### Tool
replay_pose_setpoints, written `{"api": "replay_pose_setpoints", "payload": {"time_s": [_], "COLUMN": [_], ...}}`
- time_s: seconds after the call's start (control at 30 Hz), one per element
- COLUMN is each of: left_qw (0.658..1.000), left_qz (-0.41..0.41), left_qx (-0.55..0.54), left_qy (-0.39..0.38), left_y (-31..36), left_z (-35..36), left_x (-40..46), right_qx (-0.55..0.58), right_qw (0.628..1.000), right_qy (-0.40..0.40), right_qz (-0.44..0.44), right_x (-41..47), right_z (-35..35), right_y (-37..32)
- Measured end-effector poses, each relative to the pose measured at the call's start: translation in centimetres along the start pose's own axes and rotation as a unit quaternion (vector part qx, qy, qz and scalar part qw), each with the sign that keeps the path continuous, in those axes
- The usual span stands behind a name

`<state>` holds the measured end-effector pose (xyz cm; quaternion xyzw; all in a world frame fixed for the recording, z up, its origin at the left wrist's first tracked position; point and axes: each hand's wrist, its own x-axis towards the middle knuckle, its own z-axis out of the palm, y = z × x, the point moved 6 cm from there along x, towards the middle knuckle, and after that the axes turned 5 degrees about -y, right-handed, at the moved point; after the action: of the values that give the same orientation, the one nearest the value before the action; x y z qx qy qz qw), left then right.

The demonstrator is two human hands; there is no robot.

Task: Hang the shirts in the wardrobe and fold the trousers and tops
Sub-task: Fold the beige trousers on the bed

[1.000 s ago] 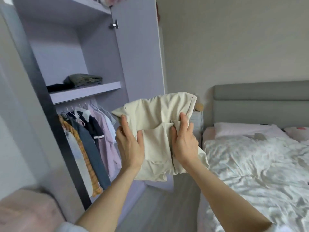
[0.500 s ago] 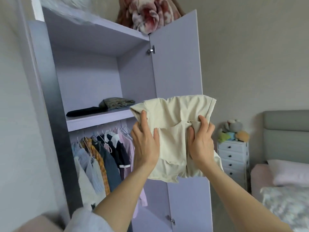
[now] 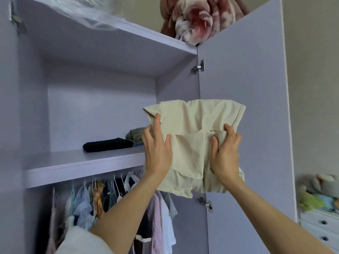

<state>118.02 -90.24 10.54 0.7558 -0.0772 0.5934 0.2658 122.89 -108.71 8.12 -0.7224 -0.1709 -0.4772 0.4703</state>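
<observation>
Both hands hold one folded cream bundle [image 3: 200,136]. The left hand [image 3: 157,153] grips its left side, fingers flat on the front and thumb [image 3: 167,142] pressed onto the cloth. The right hand [image 3: 225,154] grips the right side, and its fingers bunch up a bit of the cloth. What the fingers do behind the bundle is hidden.

The bundle is up in the air, in front of the open wardrobe. It hangs just in front of the right end of the shelf [image 3: 82,165], a little higher than the shelf top. Its long side runs left to right, the same way as the shelf.

On the shelf lie a black pile [image 3: 108,144] and a green pile [image 3: 135,134]. The green pile is partly hidden behind the left hand. The left hand is the nearer one to the shelf.

Under the shelf, shirts [image 3: 110,198] hang on a rail. The door [image 3: 244,88] stands open on the right, right behind the bundle. A blanket [image 3: 198,17] sits on top of the wardrobe.

I think the bundle goes on the shelf next, so it must go forward and to the left. The empty spot beside the black pile looks like a good place.
</observation>
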Motion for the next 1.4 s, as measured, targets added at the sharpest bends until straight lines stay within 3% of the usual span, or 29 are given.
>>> {"api": "replay_pose_setpoints", "payload": {"time_s": [0.43,0.73,0.9,1.07,1.27,1.4], "left_qw": [0.992,0.954,0.890,0.787,0.670,0.642], "left_qz": [0.015,-0.033,-0.138,-0.257,-0.278,-0.280], "left_qx": [0.089,0.282,0.434,0.557,0.671,0.683], "left_qy": [0.090,0.095,0.031,-0.065,-0.154,-0.208], "left_y": [-20.1,-34.4,-41.6,-48.0,-52.1,-54.4], "left_z": [-4.5,-12.5,-15.4,-15.8,-14.6,-14.2], "left_x": [11.8,20.1,22.9,24.7,25.6,25.2], "right_qx": [0.119,0.226,0.262,0.302,0.277,0.232], "right_qw": [0.988,0.956,0.919,0.836,0.759,0.740], "right_qy": [-0.043,-0.137,-0.274,-0.455,-0.587,-0.631], "right_qz": [-0.093,-0.130,-0.113,-0.050,-0.049,-0.031], "right_x": [7.5,9.6,8.7,7.9,4.4,3.2], "right_z": [24.9,44.9,55.9,66.3,73.9,76.9], "right_y": [-6.3,-14.7,-17.7,-19.5,-21.5,-20.0]}}
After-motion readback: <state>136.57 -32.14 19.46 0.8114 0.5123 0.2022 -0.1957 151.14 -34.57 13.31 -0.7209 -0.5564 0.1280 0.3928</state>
